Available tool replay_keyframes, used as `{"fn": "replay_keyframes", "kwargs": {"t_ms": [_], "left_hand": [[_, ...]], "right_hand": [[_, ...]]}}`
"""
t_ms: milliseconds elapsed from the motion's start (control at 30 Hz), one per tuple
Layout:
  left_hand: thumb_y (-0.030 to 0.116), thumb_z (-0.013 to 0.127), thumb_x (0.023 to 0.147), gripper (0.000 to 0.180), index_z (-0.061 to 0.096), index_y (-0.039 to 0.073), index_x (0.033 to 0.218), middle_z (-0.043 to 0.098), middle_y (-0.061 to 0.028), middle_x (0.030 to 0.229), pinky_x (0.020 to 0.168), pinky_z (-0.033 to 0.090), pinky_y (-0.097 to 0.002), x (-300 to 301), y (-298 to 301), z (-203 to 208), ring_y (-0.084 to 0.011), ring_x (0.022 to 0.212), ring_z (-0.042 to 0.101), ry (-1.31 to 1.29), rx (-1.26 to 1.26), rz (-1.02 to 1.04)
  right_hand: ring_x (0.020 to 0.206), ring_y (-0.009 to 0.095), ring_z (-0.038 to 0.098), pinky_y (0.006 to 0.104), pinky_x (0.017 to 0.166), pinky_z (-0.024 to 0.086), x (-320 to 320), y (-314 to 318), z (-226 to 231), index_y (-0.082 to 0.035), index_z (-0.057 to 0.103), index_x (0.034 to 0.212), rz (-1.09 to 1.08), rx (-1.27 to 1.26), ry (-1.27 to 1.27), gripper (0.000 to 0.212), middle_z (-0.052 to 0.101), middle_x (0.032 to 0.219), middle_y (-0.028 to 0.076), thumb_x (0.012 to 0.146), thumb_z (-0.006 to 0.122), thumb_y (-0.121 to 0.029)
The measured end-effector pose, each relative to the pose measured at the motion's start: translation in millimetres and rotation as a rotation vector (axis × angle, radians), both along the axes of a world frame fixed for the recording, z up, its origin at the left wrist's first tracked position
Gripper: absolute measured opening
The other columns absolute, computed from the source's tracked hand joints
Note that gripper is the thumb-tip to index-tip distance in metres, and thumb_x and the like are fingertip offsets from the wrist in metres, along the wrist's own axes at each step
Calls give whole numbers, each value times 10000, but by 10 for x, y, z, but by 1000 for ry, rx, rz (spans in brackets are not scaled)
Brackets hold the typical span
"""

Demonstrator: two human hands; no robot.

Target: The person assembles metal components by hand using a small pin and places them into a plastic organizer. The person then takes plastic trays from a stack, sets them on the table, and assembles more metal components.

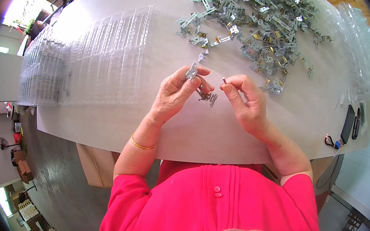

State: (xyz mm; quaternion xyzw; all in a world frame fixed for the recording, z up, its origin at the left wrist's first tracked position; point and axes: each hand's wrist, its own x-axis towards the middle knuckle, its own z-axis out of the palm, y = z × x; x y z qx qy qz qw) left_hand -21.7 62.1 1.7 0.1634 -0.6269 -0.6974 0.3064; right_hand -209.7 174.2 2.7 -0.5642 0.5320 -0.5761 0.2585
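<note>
Near the middle of the table, my left hand (174, 92) pinches a small metal bracket assembly (192, 71) between thumb and fingers. The assembly's lower end sticks out past the fingertips toward my right hand. Close beside it, my right hand (249, 102) is closed in a pinch on a small thin metal pin (224, 80), whose tip shows beyond the thumb and forefinger. The two hands are apart. Beyond them lies a large heap of similar metal brackets (266, 29), some with brass-coloured parts.
Clear plastic compartment trays (105, 57) lie on the table (160, 135) at the left, some stacked. More clear plastic trays (352, 47) pile up at the far right. A black phone-like object (348, 123) and small scissors-like tool (332, 141) lie near the right edge.
</note>
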Motion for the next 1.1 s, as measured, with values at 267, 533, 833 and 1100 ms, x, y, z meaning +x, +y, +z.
{"fn": "replay_keyframes", "kwargs": {"t_ms": [267, 533, 833, 1100], "left_hand": [[319, 582, 1024, 382, 540, -1, 1228, 608, -33, 768, 647, 486, -229, -21, 46, 39, -88, 706, 577, -198, 160, -11], [281, 591, 1023, 303, 552, 12, 1158, 570, 0, 745, 575, 438, -223, -31, 73, 23, -63, 661, 527, -235, 103, -5], [130, 650, 973, 195, 553, 3, 1086, 536, -10, 690, 542, 404, -256, -52, 103, 10, -72, 612, 469, -318, -233, 34], [90, 668, 938, 219, 537, 6, 1092, 563, -108, 687, 565, 428, -309, -87, 147, 29, -187, 575, 503, -364, -441, 65]], "right_hand": [[600, 49, 472, 237, 534, 390, 44, 34, 62, -34, 620, 967, -1, 103, -46, 71, 568, 722, -2, 956, 671, -82], [568, 35, 450, 236, 518, 384, 33, 23, 26, -50, 627, 954, -8, 145, -16, 80, 538, 642, -19, 949, 686, -103], [618, 44, 494, 234, 549, 415, 41, 35, 95, -44, 616, 1006, 26, 173, -61, 96, 577, 709, 8, 947, 681, -84], [679, 118, 549, 258, 626, 459, 63, 1, 16, -51, 641, 1027, 15, 33, 124, 107, 575, 782, 45, 926, 664, -25]]}}
